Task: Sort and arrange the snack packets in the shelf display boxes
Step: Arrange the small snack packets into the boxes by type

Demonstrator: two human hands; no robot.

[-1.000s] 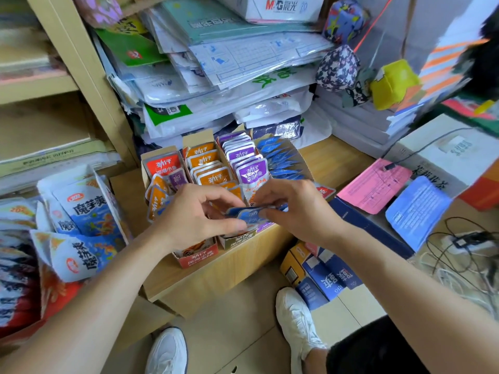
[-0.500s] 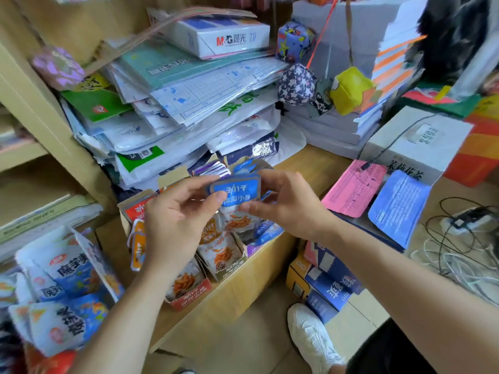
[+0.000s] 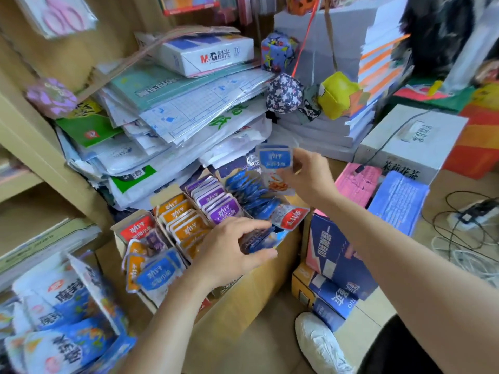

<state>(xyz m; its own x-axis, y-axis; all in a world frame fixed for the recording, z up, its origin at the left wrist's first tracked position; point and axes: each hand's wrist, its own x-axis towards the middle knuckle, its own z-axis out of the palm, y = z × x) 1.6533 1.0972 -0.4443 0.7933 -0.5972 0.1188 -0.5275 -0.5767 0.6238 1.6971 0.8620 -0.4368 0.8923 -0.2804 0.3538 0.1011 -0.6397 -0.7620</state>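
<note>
Your hands are parting from their shared hold of half a second ago: your left hand (image 3: pixel 232 252) is dropping to the front of the boxes, while your right hand (image 3: pixel 307 176) is lifting the blue packet (image 3: pixel 275 166) up and back alone.

At the far left, large snack bags (image 3: pixel 62 292) are leaning beside the display boxes (image 3: pixel 164 194). Inside the boxes, the orange row (image 3: pixel 183 220), the purple row (image 3: pixel 216 201) and the blue row (image 3: pixel 248 187) are standing on edge, each running away from you. Your left hand is gripping a small blue bunch (image 3: pixel 259 240) at the near end of the blue row, fingers over it and thumb beneath. A red packet (image 3: pixel 293 215) is lying just beyond those fingers.

Your right hand is pinching the blue packet by its right edge above the blue row. It is hanging upright, long axis vertical, label at the top and facing you.
</note>
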